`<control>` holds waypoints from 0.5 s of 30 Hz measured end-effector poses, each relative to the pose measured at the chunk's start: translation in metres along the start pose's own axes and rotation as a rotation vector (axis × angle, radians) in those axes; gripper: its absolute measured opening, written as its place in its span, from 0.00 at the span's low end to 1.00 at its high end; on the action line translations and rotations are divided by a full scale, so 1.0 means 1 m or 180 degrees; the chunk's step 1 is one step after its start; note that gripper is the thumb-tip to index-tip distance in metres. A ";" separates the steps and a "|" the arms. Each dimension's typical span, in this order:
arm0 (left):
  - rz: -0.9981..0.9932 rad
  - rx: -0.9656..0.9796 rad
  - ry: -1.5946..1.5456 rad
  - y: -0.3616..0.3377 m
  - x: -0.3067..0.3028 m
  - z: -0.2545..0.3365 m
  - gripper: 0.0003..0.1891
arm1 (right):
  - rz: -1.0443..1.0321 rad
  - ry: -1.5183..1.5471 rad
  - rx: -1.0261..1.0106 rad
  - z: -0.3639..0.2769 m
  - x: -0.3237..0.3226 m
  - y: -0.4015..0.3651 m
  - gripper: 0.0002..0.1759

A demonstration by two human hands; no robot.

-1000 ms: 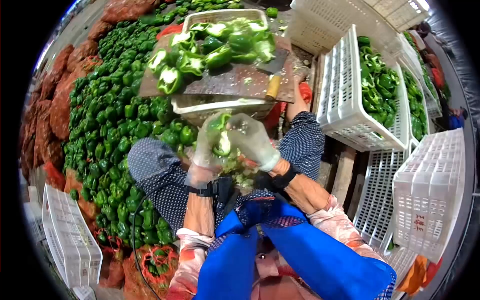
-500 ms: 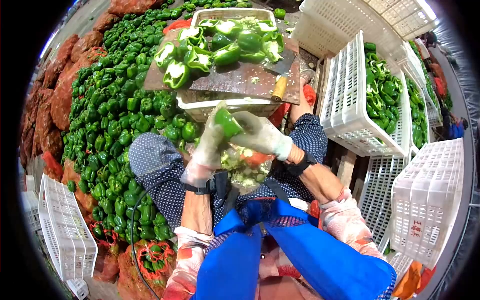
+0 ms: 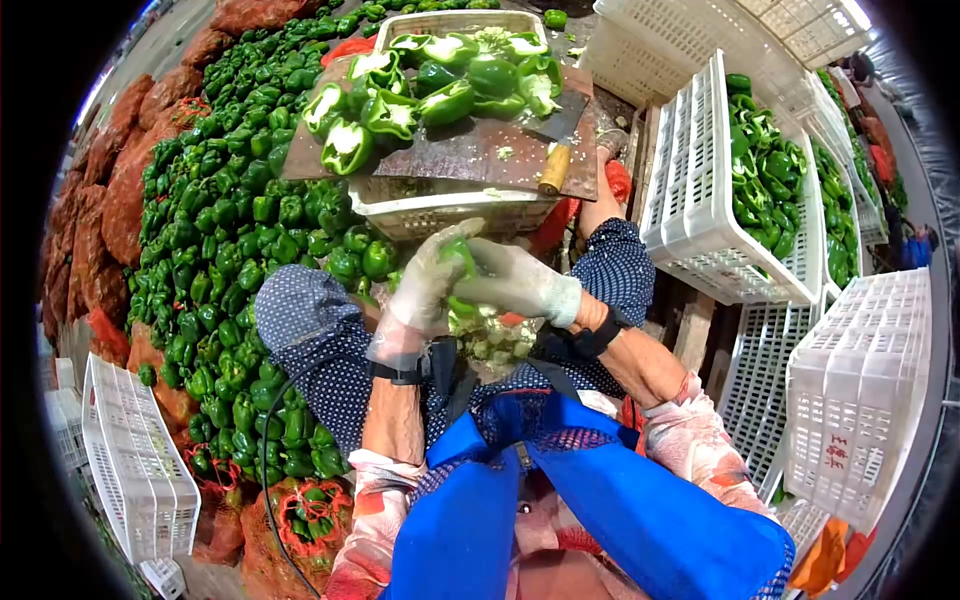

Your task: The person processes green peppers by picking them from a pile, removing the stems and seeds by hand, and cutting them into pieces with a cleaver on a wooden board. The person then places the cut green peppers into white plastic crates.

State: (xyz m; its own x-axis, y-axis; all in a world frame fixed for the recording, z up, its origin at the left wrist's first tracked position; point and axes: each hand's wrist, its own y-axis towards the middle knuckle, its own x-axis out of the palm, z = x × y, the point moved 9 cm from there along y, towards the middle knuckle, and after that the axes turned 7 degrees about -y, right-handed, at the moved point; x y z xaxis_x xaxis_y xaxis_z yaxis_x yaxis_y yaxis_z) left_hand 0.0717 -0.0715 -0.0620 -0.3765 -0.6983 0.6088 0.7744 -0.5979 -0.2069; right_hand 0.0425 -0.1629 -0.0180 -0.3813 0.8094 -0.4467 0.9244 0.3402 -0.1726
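Above my lap, both gloved hands meet around a green bell pepper piece [image 3: 457,256], largely covered by the fingers. My left hand [image 3: 428,284] grips it from the left. The fingers of my right hand [image 3: 515,280] press against it from the right, slightly blurred. Directly below lies a heap of pale pepper cores and scraps [image 3: 497,343]. Beyond my hands, cut green peppers [image 3: 447,103] rest on a brown board [image 3: 455,160] laid across a white crate [image 3: 440,215]. A cleaver [image 3: 553,168] with a wooden handle lies at the board's right side.
Whole green peppers [image 3: 245,215] form a large pile at left, edged by red mesh sacks [image 3: 120,190]. On the right stand white crates [image 3: 690,190] holding cut peppers [image 3: 770,180]. More white crates stand at lower right [image 3: 855,390] and lower left [image 3: 135,465].
My hands have come closer together around the pepper piece, and less of it shows now. My right hand's fingers have moved lower across it. The board and cleaver look unchanged.
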 end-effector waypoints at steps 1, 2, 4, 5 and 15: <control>0.0039 0.0234 0.0338 0.006 -0.006 0.000 0.28 | 0.0049 -0.0093 0.0085 -0.003 -0.002 0.000 0.29; 0.0079 0.0477 0.0673 0.010 -0.010 0.001 0.26 | 0.0094 -0.0193 0.0166 -0.004 -0.005 0.002 0.29; 0.0442 0.0147 0.0479 0.006 -0.014 0.000 0.24 | 0.0303 -0.0619 -0.0032 0.002 -0.003 0.008 0.27; 0.0493 0.0211 0.0525 0.008 -0.020 -0.003 0.23 | 0.0336 -0.0793 -0.0022 0.005 -0.003 0.011 0.27; 0.0268 0.0299 -0.1644 -0.012 -0.009 0.030 0.41 | -0.0431 -0.2300 0.0336 0.065 0.015 0.025 0.31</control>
State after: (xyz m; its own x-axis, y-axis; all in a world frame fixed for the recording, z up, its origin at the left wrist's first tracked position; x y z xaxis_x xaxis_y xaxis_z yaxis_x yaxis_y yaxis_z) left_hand 0.0811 -0.0467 -0.0418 -0.0299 -0.4435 0.8958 0.8423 -0.4937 -0.2163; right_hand 0.0606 -0.1734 -0.0865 -0.4225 0.2347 -0.8755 0.8800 0.3374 -0.3342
